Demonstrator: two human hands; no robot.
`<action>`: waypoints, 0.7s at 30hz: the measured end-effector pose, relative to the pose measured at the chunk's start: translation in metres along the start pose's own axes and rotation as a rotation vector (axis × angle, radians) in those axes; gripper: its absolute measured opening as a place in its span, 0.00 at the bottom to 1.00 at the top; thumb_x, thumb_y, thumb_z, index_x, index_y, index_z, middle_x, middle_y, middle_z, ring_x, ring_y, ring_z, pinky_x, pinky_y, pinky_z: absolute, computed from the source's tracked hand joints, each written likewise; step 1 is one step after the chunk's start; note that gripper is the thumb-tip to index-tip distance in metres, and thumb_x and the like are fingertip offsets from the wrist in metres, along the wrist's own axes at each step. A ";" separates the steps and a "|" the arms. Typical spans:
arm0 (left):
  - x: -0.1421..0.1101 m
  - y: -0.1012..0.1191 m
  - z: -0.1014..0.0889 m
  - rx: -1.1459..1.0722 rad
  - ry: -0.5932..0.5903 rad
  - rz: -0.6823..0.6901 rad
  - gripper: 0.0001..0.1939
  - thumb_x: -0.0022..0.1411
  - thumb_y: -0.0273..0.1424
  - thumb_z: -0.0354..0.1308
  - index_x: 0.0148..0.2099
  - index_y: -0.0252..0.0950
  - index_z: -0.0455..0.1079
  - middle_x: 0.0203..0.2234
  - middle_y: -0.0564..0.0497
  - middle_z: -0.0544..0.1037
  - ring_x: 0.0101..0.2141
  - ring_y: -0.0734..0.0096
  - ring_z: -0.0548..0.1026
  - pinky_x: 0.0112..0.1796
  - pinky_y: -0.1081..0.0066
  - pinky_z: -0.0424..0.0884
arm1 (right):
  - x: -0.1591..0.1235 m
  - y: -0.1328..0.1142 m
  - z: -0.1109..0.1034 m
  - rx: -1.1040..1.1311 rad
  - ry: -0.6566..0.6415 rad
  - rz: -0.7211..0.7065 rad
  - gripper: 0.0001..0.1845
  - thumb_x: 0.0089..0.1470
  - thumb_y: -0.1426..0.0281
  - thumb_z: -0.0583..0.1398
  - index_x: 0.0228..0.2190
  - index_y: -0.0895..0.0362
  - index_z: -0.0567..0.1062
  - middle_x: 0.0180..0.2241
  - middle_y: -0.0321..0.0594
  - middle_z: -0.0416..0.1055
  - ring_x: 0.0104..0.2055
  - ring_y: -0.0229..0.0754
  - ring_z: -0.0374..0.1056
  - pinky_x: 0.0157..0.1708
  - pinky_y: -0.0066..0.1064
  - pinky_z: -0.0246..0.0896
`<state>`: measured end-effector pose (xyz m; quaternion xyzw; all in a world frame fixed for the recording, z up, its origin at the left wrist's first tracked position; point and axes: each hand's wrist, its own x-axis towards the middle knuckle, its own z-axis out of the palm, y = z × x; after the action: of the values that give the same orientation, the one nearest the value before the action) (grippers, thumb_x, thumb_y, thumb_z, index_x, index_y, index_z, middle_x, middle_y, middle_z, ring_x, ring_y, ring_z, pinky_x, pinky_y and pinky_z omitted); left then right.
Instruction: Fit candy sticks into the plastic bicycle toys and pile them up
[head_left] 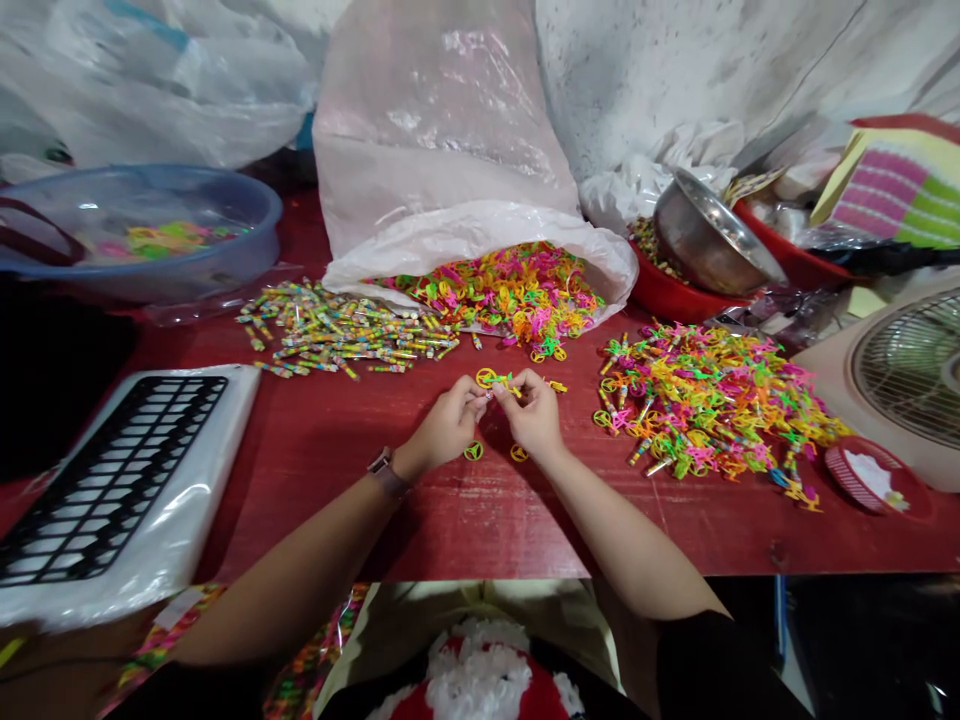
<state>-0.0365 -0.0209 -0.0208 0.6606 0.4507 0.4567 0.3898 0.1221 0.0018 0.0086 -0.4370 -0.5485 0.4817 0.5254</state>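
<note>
Yellow plastic wheeled piece (499,381) was pinched between left hand (448,425) and right hand (536,415), centre frame, just above the red table top (420,520). Both hands curled, not spread, fingertips close together on the piece; exact finger contact partly hidden. Watch (388,473) on left wrist. Two loose yellow wheels (472,451) lay on the table just below the hands; another yellow piece (556,386) lay just beside the right hand, to its right. Right of centre: big heap of multicoloured plastic parts (720,400). Upper centre: white plastic bag (450,130) with more such parts (495,295) spilling from its mouth; left of those, pile of striped sticks (337,330). Upper left: blue plastic basin (142,225) holding coloured parts. Upper right: steel bowl (709,240) tilted on a red bowl (671,290). Fan grille (915,370) at right edge. Lower left: black grid panel (112,480) on white plastic sheet.
</note>
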 end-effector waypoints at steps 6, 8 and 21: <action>0.008 0.022 -0.027 0.253 0.027 0.023 0.17 0.76 0.41 0.46 0.58 0.36 0.61 0.37 0.46 0.76 0.37 0.64 0.74 0.43 0.65 0.70 | 0.019 -0.038 -0.051 -0.295 0.093 -0.257 0.18 0.58 0.52 0.65 0.38 0.54 0.75 0.36 0.41 0.77 0.37 0.43 0.70 0.39 0.36 0.65; 0.011 0.021 -0.046 0.535 0.225 -0.072 0.18 0.74 0.38 0.47 0.59 0.33 0.62 0.44 0.39 0.75 0.44 0.55 0.75 0.49 0.59 0.69 | 0.028 -0.062 -0.097 -0.536 0.394 -0.420 0.20 0.58 0.51 0.65 0.41 0.55 0.75 0.40 0.44 0.75 0.41 0.47 0.70 0.45 0.41 0.66; 0.022 -0.019 -0.084 1.043 0.375 -0.620 0.24 0.73 0.34 0.42 0.58 0.19 0.67 0.47 0.21 0.78 0.47 0.41 0.80 0.45 0.55 0.74 | 0.033 -0.030 -0.097 -1.195 0.000 -0.031 0.16 0.64 0.57 0.60 0.39 0.58 0.77 0.36 0.48 0.78 0.39 0.48 0.73 0.43 0.37 0.63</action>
<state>-0.1173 0.0140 -0.0100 0.5112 0.8449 0.1509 0.0454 0.2177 0.0362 0.0421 -0.6488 -0.7309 0.0818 0.1954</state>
